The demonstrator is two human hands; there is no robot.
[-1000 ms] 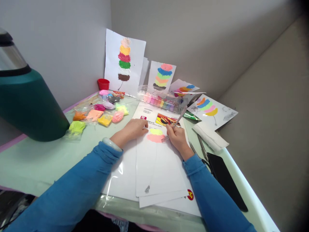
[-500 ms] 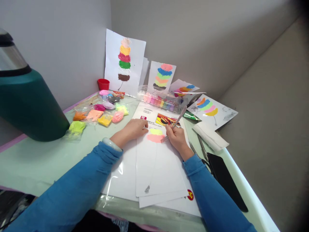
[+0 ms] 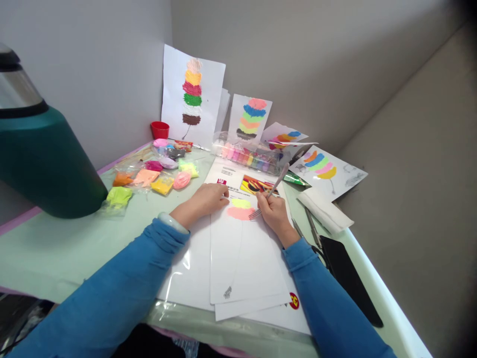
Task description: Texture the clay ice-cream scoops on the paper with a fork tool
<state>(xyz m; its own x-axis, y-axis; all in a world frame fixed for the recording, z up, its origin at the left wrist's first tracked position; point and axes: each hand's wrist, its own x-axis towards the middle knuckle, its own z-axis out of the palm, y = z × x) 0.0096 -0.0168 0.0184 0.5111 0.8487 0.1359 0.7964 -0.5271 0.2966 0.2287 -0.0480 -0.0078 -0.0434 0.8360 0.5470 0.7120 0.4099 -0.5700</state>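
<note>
I see the right hand (image 3: pixel 274 214) gripping a fork (image 3: pixel 278 180), its tines (image 3: pixel 254 215) at a pink patch (image 3: pixel 238 214) on white paper (image 3: pixel 253 263) (a yellow patch (image 3: pixel 241 203) sits just above); the left hand (image 3: pixel 206 198) rests nearby.

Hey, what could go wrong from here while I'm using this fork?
The silver metal fork in your right hand has its tines at the right edge of the flat pink patch; pressing harder might tear it.

The rectangular white paper sheet beneath overlaps another white sheet and might slide if your left hand moves away.

The flat black rectangular object lies near your blue right sleeve, which could bump it.
</note>
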